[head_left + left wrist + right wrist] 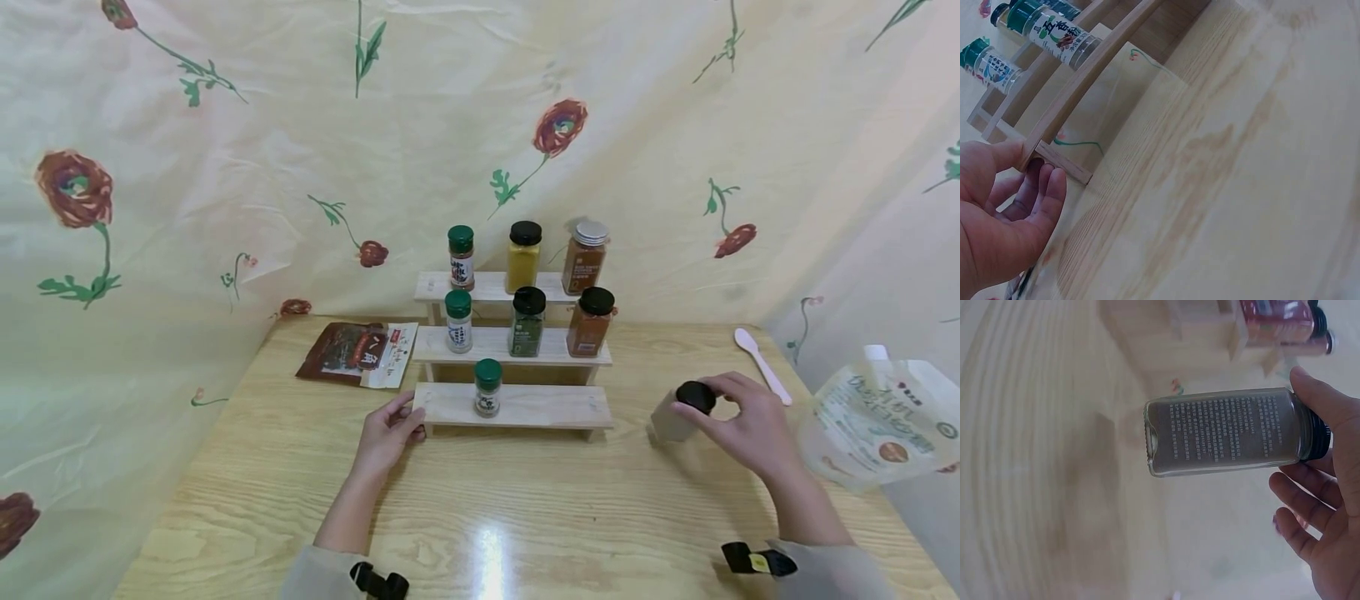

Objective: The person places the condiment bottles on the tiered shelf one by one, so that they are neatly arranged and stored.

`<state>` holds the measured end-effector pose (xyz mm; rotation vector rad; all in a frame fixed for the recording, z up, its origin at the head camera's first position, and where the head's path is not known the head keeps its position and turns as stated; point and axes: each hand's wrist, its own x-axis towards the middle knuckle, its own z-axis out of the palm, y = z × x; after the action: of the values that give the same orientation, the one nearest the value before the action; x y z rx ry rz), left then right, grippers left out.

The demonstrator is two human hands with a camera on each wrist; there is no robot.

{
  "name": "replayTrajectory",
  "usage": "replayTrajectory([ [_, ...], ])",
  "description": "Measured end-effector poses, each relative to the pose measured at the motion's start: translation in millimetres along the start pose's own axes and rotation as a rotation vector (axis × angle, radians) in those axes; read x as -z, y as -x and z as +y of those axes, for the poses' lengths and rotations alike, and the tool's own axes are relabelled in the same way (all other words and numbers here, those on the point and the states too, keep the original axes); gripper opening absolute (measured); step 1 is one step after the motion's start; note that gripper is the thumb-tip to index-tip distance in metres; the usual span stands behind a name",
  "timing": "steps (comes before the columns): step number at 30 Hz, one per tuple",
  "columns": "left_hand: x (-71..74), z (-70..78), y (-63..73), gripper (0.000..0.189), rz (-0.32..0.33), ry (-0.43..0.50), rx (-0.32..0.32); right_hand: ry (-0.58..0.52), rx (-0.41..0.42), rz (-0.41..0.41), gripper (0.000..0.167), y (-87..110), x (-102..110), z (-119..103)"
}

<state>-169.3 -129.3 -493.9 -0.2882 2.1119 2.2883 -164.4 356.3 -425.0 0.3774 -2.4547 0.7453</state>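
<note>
In my right hand (750, 421) is a square glass spice jar (1225, 432) of grey-brown powder, pinched at its black lid (696, 397) between thumb and fingers. The jar is tilted, to the right of the three-step wooden rack (543, 404). My left hand (388, 435) grips the left end of the rack's lowest step, thumb on top and fingers curled under it in the left wrist view. On that step stands one small green-capped shaker (487, 390). Three bottles stand on the middle step, including a jar of green flakes (527, 323), and three on the top, including a yellow jar (523, 258).
A brown and white spice packet (360, 354) lies left of the rack. Toward the right edge are a pale pink spoon (761, 367) and a translucent spouted pouch (881, 421), close to my right forearm. A flowered cloth (450, 125) hangs behind the wooden table (450, 517).
</note>
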Motion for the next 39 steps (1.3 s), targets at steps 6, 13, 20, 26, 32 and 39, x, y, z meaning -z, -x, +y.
replayTrajectory([
  [6,0.5,0.2,0.1,0.047,-0.009,0.007,0.003,-0.017,0.09,0.007,0.037,-13.5,-7,-19],
  [13,1.1,2.4,1.2,0.047,-0.01,0.001,0.003,-0.084,0.113,-0.013,0.034,-29.7,-10,-37],
  [20,0.4,3.6,0.7,0.047,-0.006,0.003,0.005,-0.132,0.122,-0.01,0.033,-41.1,-22,-54],
  [26,0.7,1.8,0.6,0.047,-0.005,0.001,0.021,-0.171,0.142,-0.007,0.034,-47.5,-35,-68],
  [32,1.4,0.7,1.0,0.048,-0.01,0.0,0.018,-0.182,0.125,-0.013,0.033,-51.6,-48,-80],
  [39,1.7,0.1,0.3,0.047,-0.015,0.002,0.007,-0.163,0.119,-0.02,0.035,-56.2,-61,-95],
])
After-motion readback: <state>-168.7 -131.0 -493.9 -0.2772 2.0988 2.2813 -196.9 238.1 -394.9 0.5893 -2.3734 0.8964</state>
